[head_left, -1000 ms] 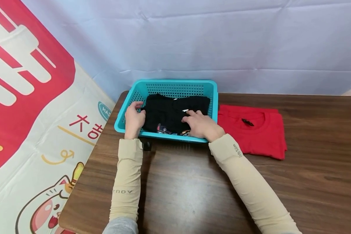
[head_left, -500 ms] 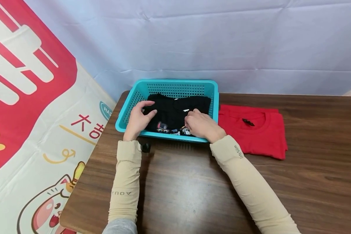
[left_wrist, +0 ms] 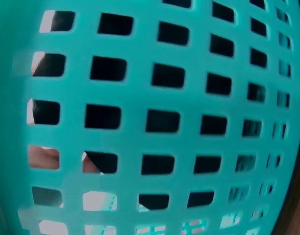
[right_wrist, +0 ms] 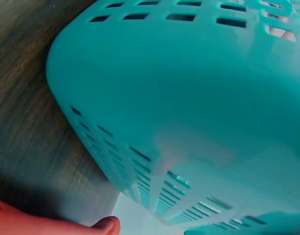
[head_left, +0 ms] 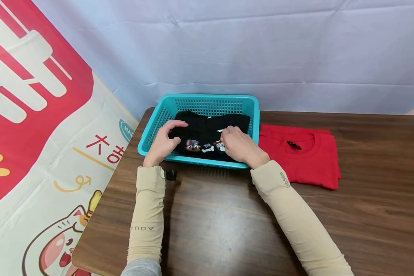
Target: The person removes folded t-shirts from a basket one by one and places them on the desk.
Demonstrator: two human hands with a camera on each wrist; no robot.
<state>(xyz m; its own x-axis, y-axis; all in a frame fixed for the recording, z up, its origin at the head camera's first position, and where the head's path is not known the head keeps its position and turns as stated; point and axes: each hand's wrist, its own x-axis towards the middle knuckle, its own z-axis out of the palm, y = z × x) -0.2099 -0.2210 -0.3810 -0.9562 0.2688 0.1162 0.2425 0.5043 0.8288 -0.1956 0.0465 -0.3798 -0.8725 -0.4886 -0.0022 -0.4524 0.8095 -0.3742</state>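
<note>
A folded black T-shirt (head_left: 196, 128) with cartoon prints along its front part lies in a turquoise plastic basket (head_left: 207, 96). My left hand (head_left: 163, 143) reaches over the basket's front left, thumb and fingers spread apart above the shirt's left side. On the front right, my right hand (head_left: 240, 145) has its fingers curled down into the shirt beside the print, pinching the cloth; its fingertips are hidden. In the left wrist view, black cloth shows through the slots of the basket wall (left_wrist: 135, 93), with a bit of finger (left_wrist: 43, 157) behind them. The right wrist view shows the basket's outer corner (right_wrist: 140, 83).
A folded red T-shirt (head_left: 296, 161) lies right of the basket on the brown wooden table (head_left: 207, 214). A pale cloth (head_left: 262, 50) hangs behind the table, and a printed banner (head_left: 65, 161) stands at the left.
My left hand has moved right, further over the shirt, its thumb and fingers spreading. My right hand's fingers have curled in, and more of the shirt's cartoon print shows. The red T-shirt stays put.
</note>
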